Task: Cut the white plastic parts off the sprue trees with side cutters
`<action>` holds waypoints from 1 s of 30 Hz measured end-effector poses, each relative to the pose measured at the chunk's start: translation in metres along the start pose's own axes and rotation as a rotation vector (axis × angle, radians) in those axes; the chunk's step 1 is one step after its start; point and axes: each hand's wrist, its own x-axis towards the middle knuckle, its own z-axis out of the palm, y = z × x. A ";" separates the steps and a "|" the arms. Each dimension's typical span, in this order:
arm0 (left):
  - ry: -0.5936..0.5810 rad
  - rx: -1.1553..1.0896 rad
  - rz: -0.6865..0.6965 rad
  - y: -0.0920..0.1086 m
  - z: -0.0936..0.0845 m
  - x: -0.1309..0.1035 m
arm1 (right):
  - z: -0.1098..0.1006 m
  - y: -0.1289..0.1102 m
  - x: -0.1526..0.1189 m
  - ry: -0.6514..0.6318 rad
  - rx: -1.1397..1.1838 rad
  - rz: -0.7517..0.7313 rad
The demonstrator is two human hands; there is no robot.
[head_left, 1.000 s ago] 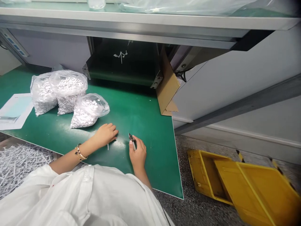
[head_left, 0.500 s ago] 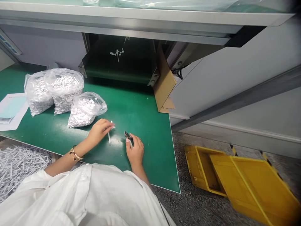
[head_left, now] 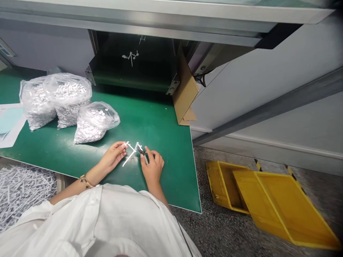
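My left hand (head_left: 114,157) pinches one end of a white branched plastic piece (head_left: 132,152) above the green table (head_left: 171,153). A long straight stem of the piece points down toward me. My right hand (head_left: 153,166) is closed round small dark-jawed cutters (head_left: 142,152), whose jaws are at the right branch of the piece; whether they touch it is too small to tell. Beyond my left hand stand a small clear bag (head_left: 92,123) of white round parts and two larger bags (head_left: 71,100) (head_left: 39,103) of small white parts.
A dark conveyor belt (head_left: 134,71) at the back carries similar white pieces (head_left: 130,57). Beside it stands a cardboard sheet (head_left: 184,92). Many white sticks (head_left: 26,189) fill a container at lower left. Yellow bins (head_left: 268,200) lie on the floor at right. A metal shelf edge (head_left: 134,25) crosses above.
The white piece has turned and now spans the space between my hands, with its right branch at the cutters. My left hand has lowered slightly. The whole view has shifted a little.
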 end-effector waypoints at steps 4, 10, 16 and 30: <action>-0.046 0.115 0.004 -0.015 0.001 -0.003 | -0.001 -0.005 -0.002 -0.086 0.016 -0.069; -0.010 0.197 0.047 -0.019 -0.002 -0.002 | -0.001 -0.005 -0.003 -0.107 0.053 -0.090; 0.002 0.339 0.087 -0.020 -0.004 -0.001 | 0.000 -0.005 -0.003 -0.113 0.062 -0.102; 0.040 0.616 0.228 -0.017 -0.007 -0.003 | -0.004 -0.004 0.000 -0.165 0.025 -0.112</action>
